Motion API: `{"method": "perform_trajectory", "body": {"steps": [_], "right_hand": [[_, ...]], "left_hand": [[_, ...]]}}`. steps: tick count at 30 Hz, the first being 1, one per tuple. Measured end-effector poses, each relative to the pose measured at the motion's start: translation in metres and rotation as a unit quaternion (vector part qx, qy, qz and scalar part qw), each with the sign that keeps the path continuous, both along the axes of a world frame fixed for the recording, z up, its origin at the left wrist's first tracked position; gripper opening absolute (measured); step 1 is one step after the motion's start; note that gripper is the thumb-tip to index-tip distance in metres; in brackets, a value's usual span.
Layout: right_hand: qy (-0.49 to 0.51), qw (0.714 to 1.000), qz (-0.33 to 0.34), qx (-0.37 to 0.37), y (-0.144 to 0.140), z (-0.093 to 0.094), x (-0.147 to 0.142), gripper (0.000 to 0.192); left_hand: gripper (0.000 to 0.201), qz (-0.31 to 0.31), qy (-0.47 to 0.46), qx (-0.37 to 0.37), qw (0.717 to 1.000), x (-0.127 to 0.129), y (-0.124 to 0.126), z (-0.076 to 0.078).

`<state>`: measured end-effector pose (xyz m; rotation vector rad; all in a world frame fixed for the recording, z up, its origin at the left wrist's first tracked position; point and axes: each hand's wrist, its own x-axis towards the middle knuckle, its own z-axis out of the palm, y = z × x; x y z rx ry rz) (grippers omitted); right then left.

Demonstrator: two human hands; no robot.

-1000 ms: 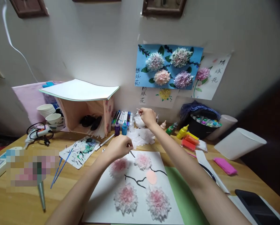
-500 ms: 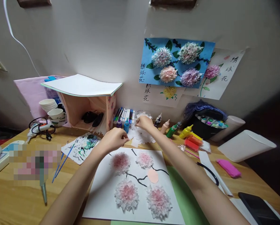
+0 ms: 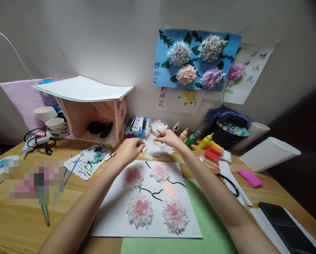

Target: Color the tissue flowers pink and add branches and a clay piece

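My right hand (image 3: 169,138) pinches a thin wooden stick (image 3: 160,133) above a heap of white tissue pieces (image 3: 158,149), just in front of a small clear bowl of tissue (image 3: 158,126). My left hand (image 3: 130,149) hovers close beside it with fingertips pinched together; what they hold is too small to tell. Below both hands lies a white sheet (image 3: 113,215) with several pink tissue flowers (image 3: 140,210), black painted branches and a bare pink paper circle (image 3: 169,189).
Markers (image 3: 137,125) and small paint bottles (image 3: 184,134) line the wall. A pink box with a paper pad (image 3: 84,90) stands left, with cups and a glue gun (image 3: 36,141). A paint-smeared paper and brushes (image 3: 86,164) lie left. A white container (image 3: 269,153), pink clay and a dark tablet (image 3: 287,225) lie right.
My right hand came down from near the markers to the tissue heap, still holding the stick. My left hand moved up from the sheet to meet it. The view tilted slightly.
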<state>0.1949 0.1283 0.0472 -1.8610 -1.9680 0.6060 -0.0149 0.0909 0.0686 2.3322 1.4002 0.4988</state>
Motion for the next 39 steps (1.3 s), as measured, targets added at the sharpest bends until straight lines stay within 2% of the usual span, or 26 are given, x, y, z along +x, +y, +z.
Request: {"method": "perform_trajectory", "body": {"steps": [3, 6, 13, 19, 23, 28, 32, 36, 39], "right_hand": [[0.025, 0.999, 0.005, -0.044, -0.020, -0.009, 0.019, 0.027], [0.006, 0.998, -0.024, -0.066, -0.038, -0.024, 0.035, 0.021], [-0.033, 0.992, -0.107, -0.057, -0.071, -0.042, 0.061, 0.013], [0.025, 0.992, -0.112, -0.052, -0.071, -0.057, 0.052, 0.020], [0.065, 0.989, -0.104, -0.079, -0.067, -0.064, 0.042, 0.011], [0.105, 0.987, -0.093, -0.073, -0.075, -0.056, 0.050, 0.008], [0.151, 0.985, -0.071, -0.050, -0.094, -0.042, 0.057, 0.019], [0.227, 0.968, -0.018, -0.110, -0.121, -0.031, 0.053, 0.029], [0.254, 0.958, -0.005, -0.131, -0.138, -0.029, 0.048, 0.027]], "left_hand": [[0.032, -0.001, -0.009, 0.017, 1.000, 0.015, -0.001, -0.016], [0.030, -0.024, 0.011, -0.002, 1.000, 0.025, -0.005, -0.027], [0.027, -0.026, 0.003, -0.012, 1.000, 0.035, -0.012, -0.033], [0.027, -0.036, 0.006, -0.018, 0.999, 0.039, -0.016, -0.034], [0.028, -0.028, 0.008, -0.016, 0.999, 0.038, -0.015, -0.033], [0.028, -0.042, -0.004, -0.015, 0.999, 0.040, -0.018, -0.035], [0.031, -0.068, -0.036, -0.030, 0.997, 0.049, -0.029, -0.039], [0.040, -0.101, -0.065, -0.076, 0.990, 0.058, -0.042, -0.042], [0.034, -0.145, -0.085, -0.137, 0.976, 0.062, -0.048, -0.045]]}}
